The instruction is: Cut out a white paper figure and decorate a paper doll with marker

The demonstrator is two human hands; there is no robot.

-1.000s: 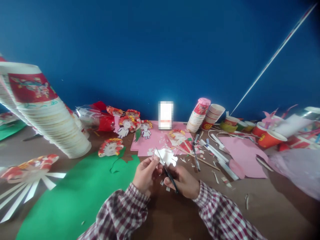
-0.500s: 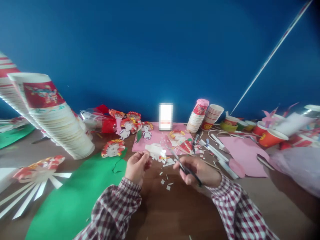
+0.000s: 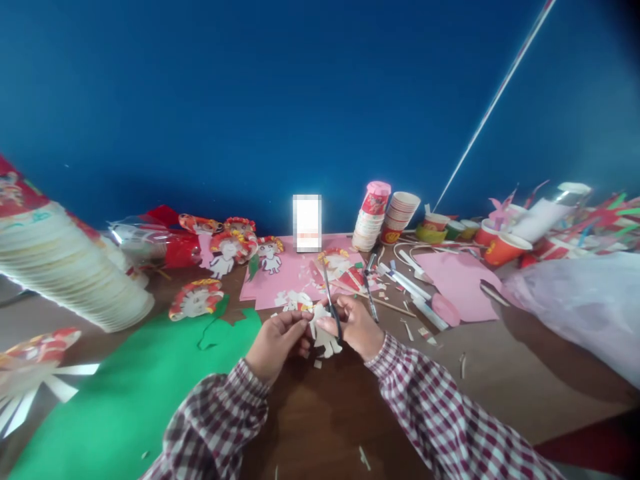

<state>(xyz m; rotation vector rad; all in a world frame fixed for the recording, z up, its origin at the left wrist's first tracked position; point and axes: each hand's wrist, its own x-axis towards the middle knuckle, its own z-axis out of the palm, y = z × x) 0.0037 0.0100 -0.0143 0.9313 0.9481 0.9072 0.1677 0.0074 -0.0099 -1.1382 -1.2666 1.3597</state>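
Near the middle of the table, my left hand (image 3: 280, 343) pinches the edge of a small white paper figure (image 3: 325, 343), cut out with a rounded body and feet. My right hand (image 3: 361, 327) is closed around dark-handled scissors (image 3: 334, 313), their blades pointing away from me. Its thumb also presses on the figure, so the two hands nearly meet over it. White paper scraps (image 3: 295, 300) lie just beyond my fingers. Part of the figure's upper end is hidden behind the fingers and scissors.
A pink sheet (image 3: 275, 283) lies behind the hands, with green paper (image 3: 150, 380) at left. A leaning cup stack (image 3: 85, 267) stands far left, another cup stack (image 3: 371, 217) at the back. Pens (image 3: 371, 293), pink paper (image 3: 457, 283) and a plastic bag (image 3: 575, 300) are right.
My right hand has come left with the scissors, close to my left hand. The white figure now shows between them. The view has shifted to the right.
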